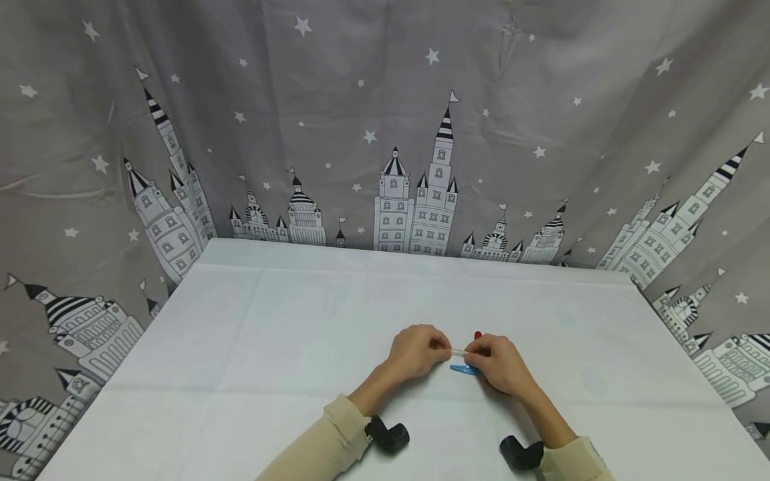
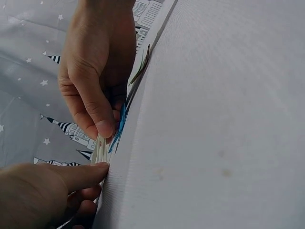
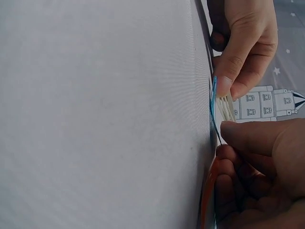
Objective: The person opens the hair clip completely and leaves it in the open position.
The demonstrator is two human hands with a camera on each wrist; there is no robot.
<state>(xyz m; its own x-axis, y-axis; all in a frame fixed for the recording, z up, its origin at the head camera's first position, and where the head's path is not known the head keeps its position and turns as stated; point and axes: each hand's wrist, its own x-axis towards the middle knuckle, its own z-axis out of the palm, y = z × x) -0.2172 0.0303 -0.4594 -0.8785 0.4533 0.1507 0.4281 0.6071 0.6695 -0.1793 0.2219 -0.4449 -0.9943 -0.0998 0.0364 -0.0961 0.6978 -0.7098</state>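
Between my two hands is a small cream-white snap hair clip, stretched level just over the white table. My left hand pinches its left end between thumb and fingers, and my right hand pinches the other end. In the left wrist view the pale clip shows a narrow slot between the two thumbs. Right below it on the cloth lies a blue hair clip, partly covered by the right hand's fingers. A red clip peeks out behind the right hand, mostly hidden.
White cloth covers the table. A grey curtain printed with castles and stars hangs along the back and sides. An orange piece lies by the right hand in the right wrist view. Black wrist mounts sit at both cuffs.
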